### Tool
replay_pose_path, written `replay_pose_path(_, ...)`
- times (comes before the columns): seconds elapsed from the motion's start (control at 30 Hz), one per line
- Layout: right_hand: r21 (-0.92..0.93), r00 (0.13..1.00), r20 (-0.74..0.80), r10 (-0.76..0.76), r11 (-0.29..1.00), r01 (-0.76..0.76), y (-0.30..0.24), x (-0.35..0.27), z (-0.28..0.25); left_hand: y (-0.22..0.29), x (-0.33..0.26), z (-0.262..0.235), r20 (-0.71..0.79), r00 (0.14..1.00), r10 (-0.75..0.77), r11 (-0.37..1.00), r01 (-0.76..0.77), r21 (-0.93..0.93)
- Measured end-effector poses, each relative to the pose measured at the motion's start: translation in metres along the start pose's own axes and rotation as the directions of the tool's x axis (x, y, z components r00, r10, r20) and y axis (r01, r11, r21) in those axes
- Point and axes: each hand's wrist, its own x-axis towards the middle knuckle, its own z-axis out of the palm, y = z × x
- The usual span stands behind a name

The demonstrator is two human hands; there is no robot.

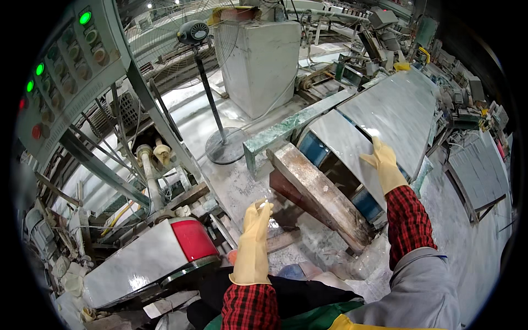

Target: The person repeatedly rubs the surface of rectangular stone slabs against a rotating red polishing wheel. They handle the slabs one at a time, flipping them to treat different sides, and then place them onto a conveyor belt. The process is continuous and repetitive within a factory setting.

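Cream rubber gloves and red-and-black checked sleeves cover both my hands. My right hand (383,166) reaches out to the right with thumb and fingers apart, at the edge of a pale grey stone slab (342,144). A larger pale slab (393,110) lies just beyond it, a dark gap between the two. Beneath the nearer slab, blue rollers or belt sections (313,149) show. My left hand (254,236) is raised in front of me, away from the slabs, with its fingers curled in. A small whitish spot shows at its fingertips; I cannot make out what it is.
A rusty beam (324,192) and a green-stained metal rail (297,122) run beside the slabs. To the left are another wet slab (137,264), a red roller (194,240) and a control panel (71,71). A pedestal fan (209,93) stands ahead near a white block (258,60).
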Motion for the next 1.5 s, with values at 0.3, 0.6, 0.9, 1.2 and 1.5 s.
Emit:
replay_pose_path(0.3, 0.009, 0.968, 0.213, 0.131, 0.991, -0.136, -0.022, 0.001, -0.029, -0.029, 0.016, -0.001, -0.008, 0.996, 0.083, 0.994, -0.083, 0.065)
replay_pose_path(0.6, 0.290, 0.988, 0.137, -0.075, 0.957, 0.033, -0.009, -0.003, -0.007, -0.030, 0.004, -0.002, 0.006, 0.996, 0.091, 0.962, -0.089, 0.258)
replay_pose_path(0.9, 0.347, 0.974, 0.163, -0.156, 0.933, 0.092, -0.065, -0.040, -0.019, -0.042, -0.003, -0.018, 0.004, 0.983, 0.184, 0.953, -0.180, 0.246)
replay_pose_path(1.2, 0.402, 0.962, 0.209, -0.174, 0.912, 0.077, -0.094, -0.069, 0.003, -0.037, -0.005, -0.024, -0.038, 0.986, 0.160, 0.962, -0.147, 0.231)
replay_pose_path(1.5, 0.475, 0.803, 0.545, -0.240, 0.878, -0.059, -0.080, -0.071, 0.004, -0.004, 0.010, -0.006, 0.120, 0.987, 0.106, 0.913, -0.144, 0.381)
